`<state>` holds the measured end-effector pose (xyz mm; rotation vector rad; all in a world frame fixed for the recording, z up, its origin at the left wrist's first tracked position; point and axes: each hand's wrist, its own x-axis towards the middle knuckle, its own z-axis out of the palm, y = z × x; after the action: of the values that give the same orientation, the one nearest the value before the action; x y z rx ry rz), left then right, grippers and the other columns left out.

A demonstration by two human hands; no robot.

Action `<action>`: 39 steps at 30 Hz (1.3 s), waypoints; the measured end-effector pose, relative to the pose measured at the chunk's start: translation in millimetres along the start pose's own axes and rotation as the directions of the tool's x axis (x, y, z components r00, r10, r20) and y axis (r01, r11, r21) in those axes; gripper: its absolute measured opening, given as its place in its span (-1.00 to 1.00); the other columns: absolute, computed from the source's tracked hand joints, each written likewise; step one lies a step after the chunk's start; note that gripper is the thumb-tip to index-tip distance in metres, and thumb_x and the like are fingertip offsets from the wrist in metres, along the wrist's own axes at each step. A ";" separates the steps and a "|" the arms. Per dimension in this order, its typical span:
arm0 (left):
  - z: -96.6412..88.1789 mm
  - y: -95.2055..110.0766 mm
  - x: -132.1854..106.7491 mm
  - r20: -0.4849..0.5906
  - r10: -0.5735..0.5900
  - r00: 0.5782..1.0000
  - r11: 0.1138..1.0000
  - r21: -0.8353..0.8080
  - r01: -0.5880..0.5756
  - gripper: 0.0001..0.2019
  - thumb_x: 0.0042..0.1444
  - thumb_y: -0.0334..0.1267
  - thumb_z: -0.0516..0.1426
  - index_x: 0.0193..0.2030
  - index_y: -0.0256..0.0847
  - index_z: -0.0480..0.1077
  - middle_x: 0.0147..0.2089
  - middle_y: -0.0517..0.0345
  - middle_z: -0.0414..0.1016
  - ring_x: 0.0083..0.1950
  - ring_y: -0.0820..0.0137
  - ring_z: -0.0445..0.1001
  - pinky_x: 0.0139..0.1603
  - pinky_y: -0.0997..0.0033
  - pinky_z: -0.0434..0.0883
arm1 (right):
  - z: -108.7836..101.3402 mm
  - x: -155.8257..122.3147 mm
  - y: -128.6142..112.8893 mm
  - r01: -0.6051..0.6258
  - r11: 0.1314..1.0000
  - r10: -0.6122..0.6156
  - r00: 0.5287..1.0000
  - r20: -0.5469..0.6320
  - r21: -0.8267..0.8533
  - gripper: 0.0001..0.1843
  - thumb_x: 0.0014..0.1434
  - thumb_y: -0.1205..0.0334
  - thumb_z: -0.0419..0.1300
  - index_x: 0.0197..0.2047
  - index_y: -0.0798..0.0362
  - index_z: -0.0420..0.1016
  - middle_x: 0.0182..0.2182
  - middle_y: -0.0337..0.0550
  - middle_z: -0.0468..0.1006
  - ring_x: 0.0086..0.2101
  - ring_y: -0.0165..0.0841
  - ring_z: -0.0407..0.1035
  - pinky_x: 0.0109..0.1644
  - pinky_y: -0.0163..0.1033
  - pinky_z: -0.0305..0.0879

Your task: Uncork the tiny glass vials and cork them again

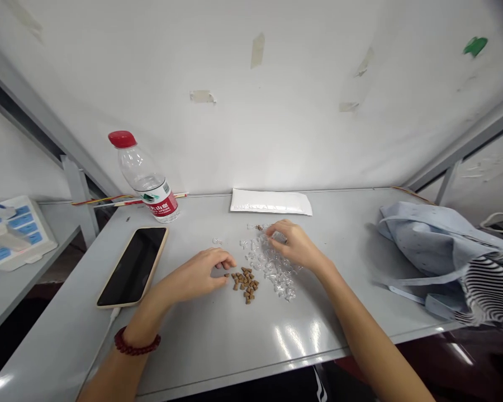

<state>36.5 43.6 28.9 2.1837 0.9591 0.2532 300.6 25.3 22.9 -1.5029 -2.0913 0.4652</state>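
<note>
Fingertips (276, 230) of your right hand (297, 244) curl onto the clear plastic bits (268, 262), any grip hidden, while your half-closed left hand (197, 274), its hold unclear, lies nearer the brown pellets (245, 285), just to its right.

The left hand (197, 274) lies curled palm-down, and the right hand (295, 243) arches farther forward, fingers bunched downward; the left forearm (121, 368) and right forearm (369, 335) angle inward.

Live from my head camera, aimed forward and down! I'm close above my left hand (193, 273) and right hand (297, 243).
</note>
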 end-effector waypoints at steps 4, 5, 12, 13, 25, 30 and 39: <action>2.4 6.6 2.3 0.031 -0.042 0.999 0.999 -0.024 0.043 -0.75 0.02 -0.29 0.10 -0.14 -0.16 0.48 -0.14 0.08 0.50 -0.21 0.30 0.46 -0.18 0.35 0.43 | -3.2 1.0 9.5 -0.051 0.998 0.049 0.997 -0.061 -0.046 -0.77 0.14 0.49 0.03 -0.23 0.09 0.46 -0.25 -0.09 0.55 -0.14 -0.23 0.34 -0.09 -0.13 0.27; 2.5 8.8 2.9 0.051 -0.062 0.997 0.997 -0.034 0.064 -0.73 0.03 -0.29 0.09 -0.12 -0.17 0.47 -0.13 0.07 0.49 -0.21 0.30 0.46 -0.17 0.34 0.43 | -3.5 1.1 11.5 -0.057 0.997 0.054 0.997 -0.061 -0.059 -0.74 0.12 0.51 0.02 -0.22 0.09 0.46 -0.24 -0.08 0.55 -0.12 -0.23 0.34 -0.08 -0.13 0.26; 2.9 12.3 5.8 0.059 -0.134 0.989 0.980 -0.143 0.141 -0.72 0.06 -0.27 0.06 -0.10 -0.22 0.45 -0.11 0.07 0.50 -0.19 0.33 0.47 -0.13 0.36 0.43 | 0.5 0.8 14.1 -0.034 0.989 0.038 0.999 0.026 -0.142 -0.72 0.07 0.55 0.05 -0.21 0.09 0.46 -0.22 -0.08 0.55 -0.13 -0.21 0.31 -0.09 -0.15 0.26; 3.1 12.1 6.3 0.038 -0.156 0.987 0.975 -0.152 0.160 -0.73 0.07 -0.26 0.06 -0.11 -0.22 0.45 -0.12 0.07 0.50 -0.19 0.33 0.47 -0.14 0.36 0.43 | 2.0 1.1 13.4 -0.029 0.986 0.036 0.999 0.035 -0.164 -0.73 0.08 0.56 0.05 -0.23 0.09 0.46 -0.24 -0.07 0.55 -0.15 -0.20 0.31 -0.09 -0.14 0.25; 16.0 21.9 14.4 -0.138 -0.247 0.959 0.905 -0.387 0.177 -0.74 0.17 -0.09 0.06 -0.19 -0.21 0.45 -0.38 0.19 0.46 -0.40 0.42 0.41 -0.38 0.45 0.37 | 1.8 -1.0 -11.5 0.062 0.995 -0.068 0.994 -0.086 -0.077 -0.83 0.12 0.50 0.09 -0.28 0.05 0.33 -0.29 -0.14 0.50 -0.23 -0.26 0.29 -0.16 -0.17 0.22; 27.3 26.4 19.2 -0.059 -0.213 0.975 0.797 -0.589 0.138 -0.65 0.22 -0.01 0.02 -0.39 -0.25 0.37 -0.58 0.28 0.33 -0.57 0.51 0.32 -0.51 0.52 0.30 | 14.0 -6.4 -38.3 0.272 0.962 -0.272 0.956 -0.112 -0.011 -0.86 0.19 0.46 0.06 -0.24 0.03 0.31 -0.32 -0.16 0.47 -0.27 -0.30 0.26 -0.19 -0.20 0.21; 23.9 23.8 14.7 -0.079 -0.159 0.984 0.856 -0.507 0.097 -0.73 0.20 -0.12 0.05 -0.44 -0.24 0.30 -0.59 0.32 0.23 -0.56 0.52 0.26 -0.51 0.52 0.21 | 20.9 -10.5 -49.3 0.319 0.948 -0.318 0.946 -0.068 0.005 -0.89 0.22 0.45 0.05 -0.25 0.05 0.30 -0.29 -0.13 0.48 -0.25 -0.31 0.25 -0.16 -0.21 0.21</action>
<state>70.6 30.1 26.6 1.6326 0.9702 0.5137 253.1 -0.3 31.1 -1.1228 -2.2174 0.3037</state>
